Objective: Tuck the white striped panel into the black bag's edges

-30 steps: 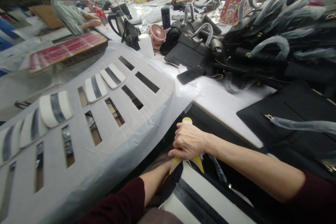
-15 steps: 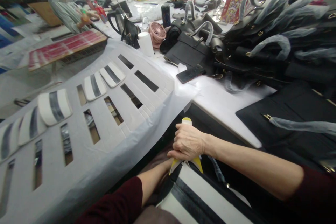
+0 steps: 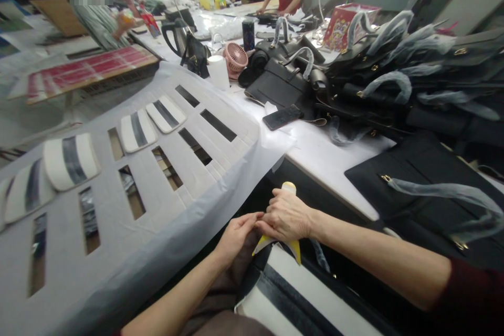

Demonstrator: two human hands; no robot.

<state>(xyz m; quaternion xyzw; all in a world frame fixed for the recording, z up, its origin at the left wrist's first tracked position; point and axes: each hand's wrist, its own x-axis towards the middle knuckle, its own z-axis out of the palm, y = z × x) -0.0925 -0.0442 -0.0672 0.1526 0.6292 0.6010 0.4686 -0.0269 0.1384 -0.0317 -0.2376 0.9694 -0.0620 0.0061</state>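
My right hand is closed round a yellow-and-white object. Its rounded yellow end shows above the fist, and two pointed yellow flaps spread out below; its kind I cannot make out. My left hand touches the right one, thumb and fingers pinched together at the right hand's fingertips; whatever is in that pinch is too small to see. Just under both hands lies a black-and-white striped piece on black material over my lap. A plastic-wrapped strap hangs beside it.
To the left, a grey slotted board bears several striped flaps. Black bags with wrapped handles pile up on the right. A phone, pink fan and white cup stand or lie beyond. Two people work farther back.
My left hand has come up from below the right hand to meet its fingertips. The right hand keeps its hold on the yellow-and-white object. The view has shifted slightly.
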